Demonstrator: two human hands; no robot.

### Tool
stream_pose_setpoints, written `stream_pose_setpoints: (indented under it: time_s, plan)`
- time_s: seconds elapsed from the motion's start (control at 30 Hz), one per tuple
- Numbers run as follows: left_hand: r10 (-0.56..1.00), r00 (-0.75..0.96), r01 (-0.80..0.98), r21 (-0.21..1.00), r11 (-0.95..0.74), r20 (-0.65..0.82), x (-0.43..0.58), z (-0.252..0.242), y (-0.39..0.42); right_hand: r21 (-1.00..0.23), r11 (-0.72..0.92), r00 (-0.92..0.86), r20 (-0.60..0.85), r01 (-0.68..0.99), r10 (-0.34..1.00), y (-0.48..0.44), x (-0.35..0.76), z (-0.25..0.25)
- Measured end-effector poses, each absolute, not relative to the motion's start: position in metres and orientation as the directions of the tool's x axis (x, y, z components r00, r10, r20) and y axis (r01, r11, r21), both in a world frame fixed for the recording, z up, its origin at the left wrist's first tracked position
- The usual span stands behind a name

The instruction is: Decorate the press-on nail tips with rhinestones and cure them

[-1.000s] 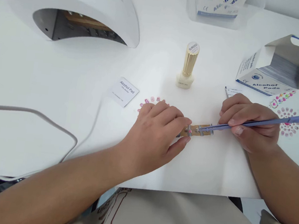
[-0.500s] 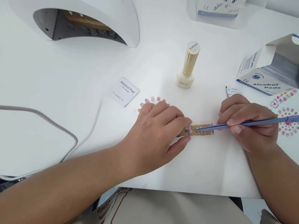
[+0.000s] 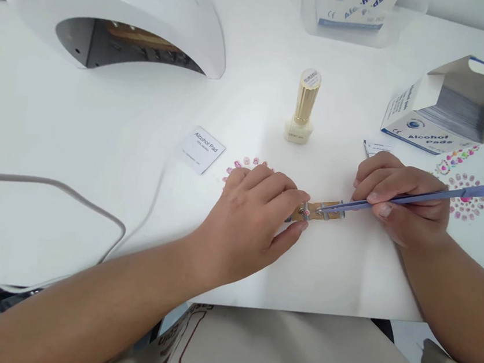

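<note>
My left hand rests on the white table and pinches one end of a small wooden stick that carries little nail tips, one pink. My right hand is closed on blue tweezers, whose tips touch the stick beside the nail tips. A wheel of pink nail tips lies partly hidden behind my left hand's fingers.
A white nail lamp stands at the back left, its cable looping across the table. A gold-capped polish bottle, an alcohol pad sachet, an open alcohol pads box and a wheel of nail decorations surround my hands.
</note>
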State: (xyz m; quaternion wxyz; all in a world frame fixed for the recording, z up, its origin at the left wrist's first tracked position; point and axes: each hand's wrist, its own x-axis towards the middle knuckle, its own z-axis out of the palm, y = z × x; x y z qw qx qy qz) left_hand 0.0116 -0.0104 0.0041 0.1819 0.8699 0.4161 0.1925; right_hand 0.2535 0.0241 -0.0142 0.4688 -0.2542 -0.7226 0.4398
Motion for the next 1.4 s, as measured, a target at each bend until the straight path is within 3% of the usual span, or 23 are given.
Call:
stream_pose_setpoints:
  time_s: [1.4]
  plan:
    - [0.793, 0.580, 0.654, 0.472, -0.590, 0.187, 0.0122, 0.0031, -0.0102, -0.896, 0.443, -0.441, 0.410, -0.032, 0.798, 0.0222, 0.2543, -0.0161]
